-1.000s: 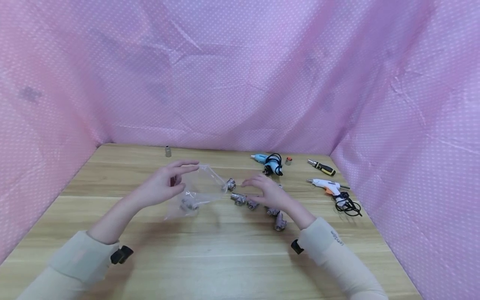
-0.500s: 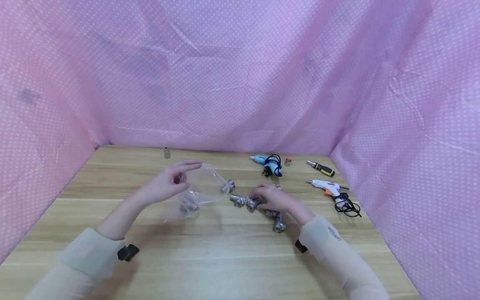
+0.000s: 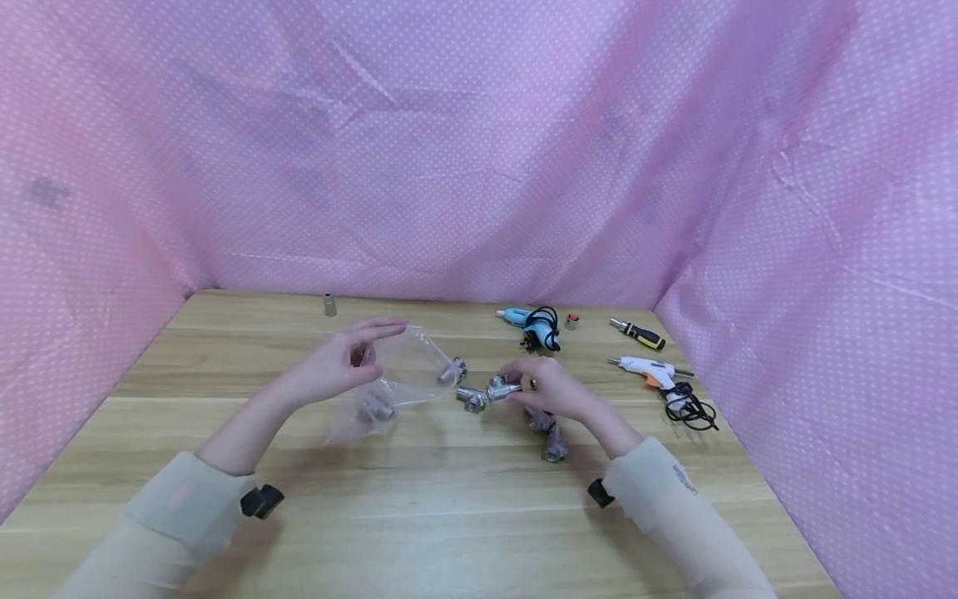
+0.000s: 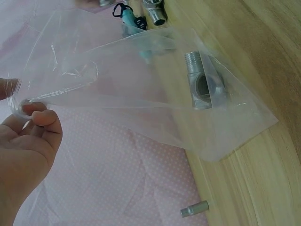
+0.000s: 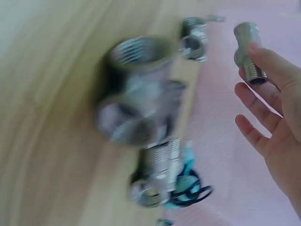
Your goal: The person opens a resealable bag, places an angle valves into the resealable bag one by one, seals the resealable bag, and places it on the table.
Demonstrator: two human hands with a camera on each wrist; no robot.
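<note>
My left hand (image 3: pixel 333 364) holds the mouth of a clear plastic bag (image 4: pixel 117 84), its thumb and fingers spread apart at the film. Inside the bag lies a metal tee pipe fitting (image 4: pixel 194 77), low near the tabletop. To the right, my right hand (image 3: pixel 557 389) pinches another tee pipe fitting (image 5: pixel 248 44) between thumb and fingers, above the table. That held fitting overlaps a loose fitting (image 3: pixel 471 399) in the head view. One more fitting (image 3: pixel 452 371) lies just beyond the bag's right side, partly behind its film.
More fittings (image 3: pixel 554 445) lie below the right hand. Behind them are a blue glue gun (image 3: pixel 540 329) with a coiled black cord and a small metal socket (image 3: pixel 572 321). A screwdriver (image 3: pixel 639 334) and a white glue gun (image 3: pixel 651 370) lie at right; a small metal cylinder (image 3: pixel 330 305) stands at back left.
My right hand has come down to the fittings, gripped one and raised it slightly off the table. The left hand has barely moved and still holds the bag.
</note>
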